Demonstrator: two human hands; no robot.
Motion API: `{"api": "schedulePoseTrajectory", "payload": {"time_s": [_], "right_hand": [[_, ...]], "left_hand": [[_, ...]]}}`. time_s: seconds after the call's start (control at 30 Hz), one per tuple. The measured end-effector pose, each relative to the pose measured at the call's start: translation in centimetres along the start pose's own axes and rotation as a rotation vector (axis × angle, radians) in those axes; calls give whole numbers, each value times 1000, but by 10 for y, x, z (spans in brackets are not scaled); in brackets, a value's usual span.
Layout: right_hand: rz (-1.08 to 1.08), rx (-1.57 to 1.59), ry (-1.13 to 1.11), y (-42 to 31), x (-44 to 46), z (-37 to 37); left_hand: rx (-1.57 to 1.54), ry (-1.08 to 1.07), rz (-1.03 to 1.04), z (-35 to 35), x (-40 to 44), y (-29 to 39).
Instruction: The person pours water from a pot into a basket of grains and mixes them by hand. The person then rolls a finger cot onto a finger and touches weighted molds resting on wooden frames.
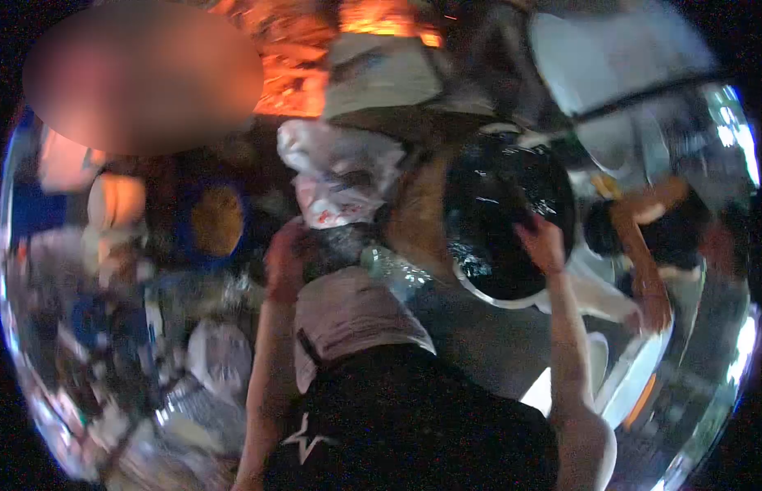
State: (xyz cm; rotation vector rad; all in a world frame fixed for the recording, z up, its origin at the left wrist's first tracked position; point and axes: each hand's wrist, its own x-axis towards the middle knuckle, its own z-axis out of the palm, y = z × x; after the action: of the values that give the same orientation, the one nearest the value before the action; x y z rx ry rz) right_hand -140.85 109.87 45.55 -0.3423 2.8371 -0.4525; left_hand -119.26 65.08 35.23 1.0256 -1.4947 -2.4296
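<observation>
My right hand (546,248) is over a round tub (500,302) with a pale rim, which is filled with something dark and shiny. Its fingers look drawn together, but what they hold is lost in the dark. On the other side my left hand (285,255) is smeared by motion, and its fingers cannot be made out. Beside it lies a dark, shiny thing (340,248) whose kind I cannot tell. Just above sits a crumpled clear plastic bag (348,168) with pale and reddish contents. A shiny clear sheet or bag (399,272) lies nearer my lap.
A blue-rimmed container (216,219) with yellowish contents stands left, near white cups or tubs (117,201). Another person's arm (640,245) reaches in from the right. A large white container (618,57) is at the upper right. Orange light glows at the top.
</observation>
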Motion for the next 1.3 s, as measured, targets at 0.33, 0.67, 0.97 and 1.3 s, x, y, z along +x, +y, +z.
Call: {"api": "schedulePoseTrajectory", "payload": {"time_s": [0.33,0.67,0.97,1.3], "right_hand": [[-527,-236,48,-155,-51,-37],[-598,-162,-452,-402,-79,150],[-757,-469,-680,-529,-86,198],[-893,-989,-847,-673,-92,110]], "left_hand": [[-158,-481,215,38,48,-39],[-650,-169,141,-191,61,-23],[-1083,119,289,-419,163,-126],[-1249,279,86,-464,172,-97]]}}
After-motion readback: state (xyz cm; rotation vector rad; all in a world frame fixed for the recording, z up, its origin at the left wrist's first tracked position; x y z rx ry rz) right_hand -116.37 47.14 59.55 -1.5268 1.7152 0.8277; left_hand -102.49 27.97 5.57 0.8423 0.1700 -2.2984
